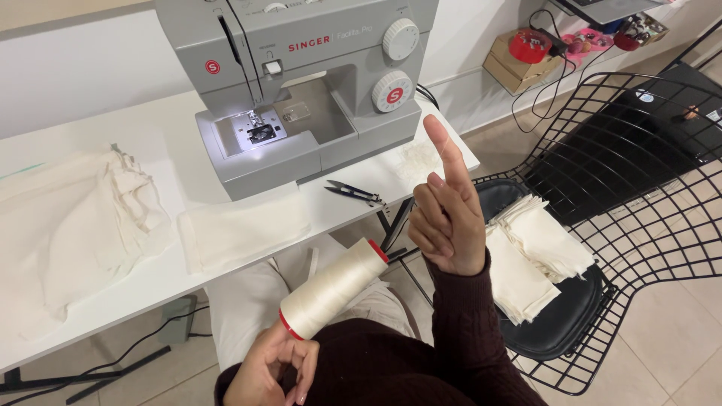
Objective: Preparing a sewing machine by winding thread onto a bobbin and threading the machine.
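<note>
Cream thread spool (334,289) – one, two hands, perhaps three cloth piles

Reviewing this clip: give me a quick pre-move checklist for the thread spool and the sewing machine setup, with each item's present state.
1. Spool of cream thread gripped: ok, the left hand holds its lower red end over the lap.
2. Right hand free: ok, it holds nothing, index finger raised.
3. Sewing machine lit: ok, its lamp shines on the needle plate.
4. Needle area free of fabric: ok, the folded cream cloth lies in front of the machine, not under the foot.
5. Thread snips within reach: ok, they lie on the white table near the edge.
6. Machine already threaded: cannot tell.
</note>
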